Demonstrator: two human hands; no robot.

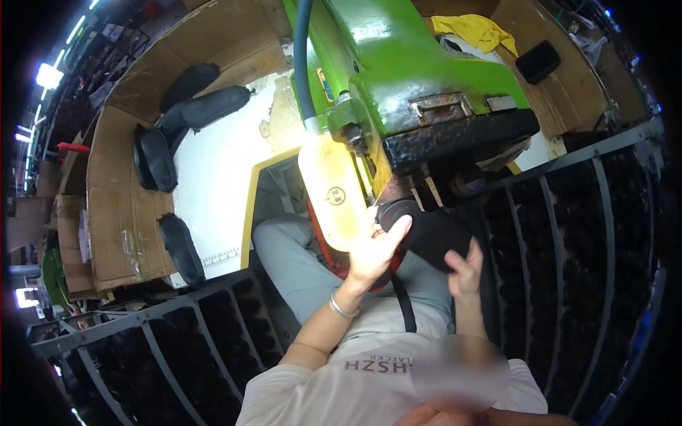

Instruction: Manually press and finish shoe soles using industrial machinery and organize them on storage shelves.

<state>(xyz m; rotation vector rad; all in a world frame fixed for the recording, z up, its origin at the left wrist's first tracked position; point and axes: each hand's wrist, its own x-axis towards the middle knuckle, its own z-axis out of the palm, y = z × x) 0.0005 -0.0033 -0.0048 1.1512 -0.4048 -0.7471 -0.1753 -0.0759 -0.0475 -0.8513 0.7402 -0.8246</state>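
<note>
A black, rounded soft case [431, 238] is under the head of a green industrial sewing machine [426, 78]. My left hand [376, 252] grips its left end, thumb on top, and a metal bangle circles that wrist. At the case's right edge, my right hand [465, 273] has a bent thumb and fingers around the rim; they are slightly blurred. The machine's metal foot parts [428, 193] sit just above the case and hide part of it. Beside my left hand hangs a lit, pale yellow panel [328, 192].
Several black cases [213, 106] lie on the white tabletop [213, 177] to the left, inside cardboard walls [114, 199]. A yellow cloth [477, 32] and another black piece [538, 62] rest at the far right. Metal-barred racks [550, 270] flank my seat.
</note>
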